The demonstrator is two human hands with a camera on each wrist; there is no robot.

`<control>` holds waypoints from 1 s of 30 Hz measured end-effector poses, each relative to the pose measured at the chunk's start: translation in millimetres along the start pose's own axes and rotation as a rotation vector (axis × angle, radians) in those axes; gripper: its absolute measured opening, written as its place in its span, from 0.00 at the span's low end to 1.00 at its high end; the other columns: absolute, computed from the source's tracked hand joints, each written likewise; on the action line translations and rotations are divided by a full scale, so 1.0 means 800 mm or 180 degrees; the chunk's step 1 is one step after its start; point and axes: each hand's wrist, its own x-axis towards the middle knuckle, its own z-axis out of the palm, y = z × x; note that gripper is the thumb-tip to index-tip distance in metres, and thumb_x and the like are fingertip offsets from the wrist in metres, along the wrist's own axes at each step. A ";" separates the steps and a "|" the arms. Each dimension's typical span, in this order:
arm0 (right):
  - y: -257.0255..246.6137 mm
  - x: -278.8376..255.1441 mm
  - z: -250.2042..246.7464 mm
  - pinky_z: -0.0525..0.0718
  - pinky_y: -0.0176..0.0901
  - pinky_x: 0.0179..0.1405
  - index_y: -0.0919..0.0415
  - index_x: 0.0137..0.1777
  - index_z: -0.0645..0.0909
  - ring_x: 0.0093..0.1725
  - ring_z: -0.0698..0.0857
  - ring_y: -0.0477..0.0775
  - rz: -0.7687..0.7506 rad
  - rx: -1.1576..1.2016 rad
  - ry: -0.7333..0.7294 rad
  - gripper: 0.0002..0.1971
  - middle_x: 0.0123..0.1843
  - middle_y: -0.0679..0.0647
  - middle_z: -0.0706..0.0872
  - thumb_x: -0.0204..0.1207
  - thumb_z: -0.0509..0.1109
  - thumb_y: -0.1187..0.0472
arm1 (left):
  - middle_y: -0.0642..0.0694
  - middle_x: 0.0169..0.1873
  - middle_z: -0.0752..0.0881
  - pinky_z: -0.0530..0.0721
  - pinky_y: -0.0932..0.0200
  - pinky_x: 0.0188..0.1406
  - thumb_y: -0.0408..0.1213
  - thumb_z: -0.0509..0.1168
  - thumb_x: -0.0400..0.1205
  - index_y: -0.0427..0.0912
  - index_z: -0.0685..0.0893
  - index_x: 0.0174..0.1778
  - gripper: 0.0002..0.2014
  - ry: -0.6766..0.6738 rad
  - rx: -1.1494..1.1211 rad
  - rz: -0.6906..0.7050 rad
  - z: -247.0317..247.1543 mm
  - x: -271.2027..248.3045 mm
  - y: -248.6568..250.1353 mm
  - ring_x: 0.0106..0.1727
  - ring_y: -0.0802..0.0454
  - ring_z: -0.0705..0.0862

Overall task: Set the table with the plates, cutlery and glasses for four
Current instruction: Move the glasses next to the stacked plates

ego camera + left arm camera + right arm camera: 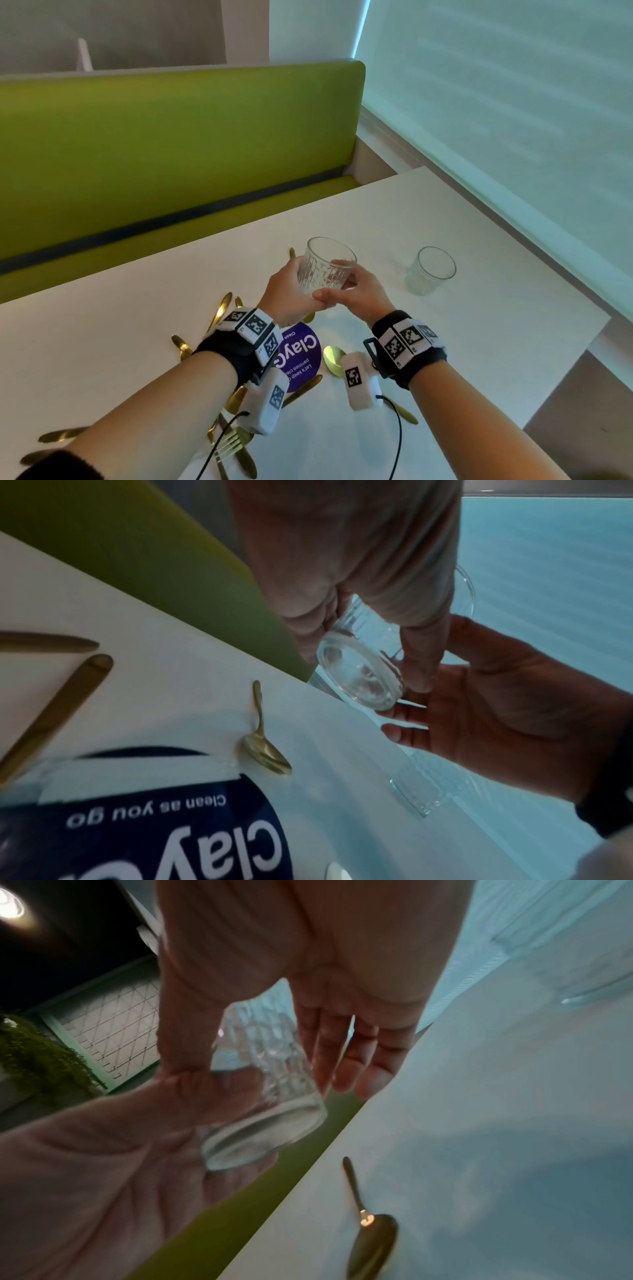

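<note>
Your left hand and your right hand both hold one patterned glass up off the table. Your left fingers curl round its left side and base. On the right, your thumb lies along the near side and your fingers reach round the far side; in the right wrist view those fingers look fairly straight beside the glass, so how firmly they grip is hard to tell. The glass tilts a little, mouth away from you.

Taking the round purple sticker on the table as your marker:

The green bench runs along the far edge of the table, well beyond the sticker. The pale window blind fills the right side.

The held glass hangs beyond the sticker, above the table. A second glass stands upright on the table, beyond and to the right of the sticker, well apart from your hands.

Gold cutlery lies scattered left of the sticker and nearer to you, partly hidden under your left forearm; a fork shows there. A gold spoon lies just right of the sticker. A smaller spoon lies just beyond it, handle pointing towards the bench.
</note>
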 end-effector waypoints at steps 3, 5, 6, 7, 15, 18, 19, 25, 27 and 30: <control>0.020 -0.003 -0.029 0.82 0.43 0.57 0.55 0.67 0.76 0.54 0.82 0.50 0.0140 -0.0249 0.0200 0.34 0.57 0.49 0.84 0.60 0.84 0.58 | 0.46 0.66 0.80 0.80 0.68 0.49 0.45 0.78 0.68 0.42 0.68 0.73 0.39 -0.0070 0.0053 -0.0131 0.008 -0.003 -0.005 0.64 0.50 0.80; 0.048 0.000 -0.058 0.83 0.46 0.59 0.55 0.65 0.79 0.56 0.83 0.51 0.0451 -0.0326 0.0648 0.31 0.57 0.51 0.84 0.61 0.84 0.57 | 0.45 0.68 0.79 0.78 0.64 0.53 0.44 0.77 0.69 0.43 0.69 0.72 0.37 -0.0047 0.0037 -0.0223 0.011 -0.002 -0.010 0.67 0.48 0.79; 0.063 0.001 -0.073 0.83 0.50 0.61 0.57 0.62 0.80 0.56 0.85 0.54 0.0640 -0.0379 0.0920 0.28 0.57 0.54 0.86 0.61 0.83 0.56 | 0.45 0.67 0.80 0.78 0.64 0.53 0.44 0.77 0.69 0.43 0.70 0.70 0.36 -0.0019 0.0024 -0.0248 0.010 -0.002 -0.013 0.66 0.48 0.79; 0.078 0.000 -0.088 0.82 0.52 0.63 0.59 0.61 0.81 0.57 0.85 0.56 0.0870 -0.0463 0.1191 0.26 0.58 0.56 0.87 0.63 0.82 0.56 | 0.45 0.66 0.80 0.78 0.64 0.53 0.45 0.77 0.69 0.43 0.70 0.70 0.35 0.0008 0.0002 -0.0264 0.011 0.000 -0.015 0.66 0.48 0.79; 0.128 0.023 -0.143 0.74 0.52 0.70 0.60 0.76 0.64 0.72 0.76 0.64 0.1578 -0.0080 0.2104 0.44 0.73 0.63 0.76 0.63 0.82 0.58 | 0.49 0.57 0.79 0.78 0.60 0.53 0.39 0.80 0.66 0.42 0.69 0.65 0.36 0.0212 -0.0434 -0.0331 0.014 0.018 -0.010 0.60 0.50 0.79; 0.127 0.044 -0.146 0.72 0.53 0.74 0.59 0.79 0.61 0.75 0.73 0.62 0.1443 -0.0116 0.1956 0.48 0.77 0.60 0.72 0.62 0.83 0.55 | 0.49 0.57 0.80 0.78 0.61 0.52 0.39 0.80 0.65 0.43 0.69 0.63 0.35 0.0246 -0.0464 -0.0310 0.015 0.022 -0.013 0.58 0.51 0.80; 0.126 0.049 -0.146 0.73 0.54 0.74 0.58 0.78 0.62 0.74 0.74 0.62 0.1411 -0.0106 0.1962 0.48 0.76 0.59 0.73 0.60 0.83 0.54 | 0.48 0.57 0.81 0.79 0.61 0.51 0.39 0.80 0.64 0.43 0.70 0.63 0.35 0.0269 -0.0477 -0.0315 0.015 0.023 -0.015 0.58 0.51 0.80; 0.124 0.064 -0.147 0.73 0.49 0.70 0.56 0.75 0.65 0.71 0.76 0.61 0.1226 -0.0099 0.2080 0.44 0.72 0.58 0.77 0.61 0.83 0.55 | 0.49 0.58 0.84 0.85 0.53 0.58 0.50 0.80 0.54 0.45 0.72 0.63 0.42 0.0325 -0.0613 -0.0443 0.009 0.029 -0.028 0.60 0.51 0.83; 0.125 0.067 -0.146 0.74 0.47 0.69 0.57 0.74 0.67 0.70 0.77 0.60 0.1180 -0.0077 0.2159 0.42 0.69 0.57 0.79 0.61 0.83 0.56 | 0.50 0.58 0.84 0.84 0.56 0.56 0.48 0.81 0.57 0.45 0.72 0.62 0.40 0.0349 -0.0601 -0.0468 0.008 0.031 -0.031 0.59 0.52 0.83; 0.126 0.069 -0.143 0.74 0.43 0.65 0.56 0.72 0.69 0.67 0.79 0.58 0.1130 -0.0002 0.2248 0.39 0.68 0.54 0.81 0.61 0.83 0.58 | 0.49 0.57 0.83 0.79 0.60 0.53 0.40 0.82 0.63 0.46 0.71 0.61 0.34 0.0396 -0.0520 -0.0511 0.007 0.030 -0.033 0.58 0.52 0.81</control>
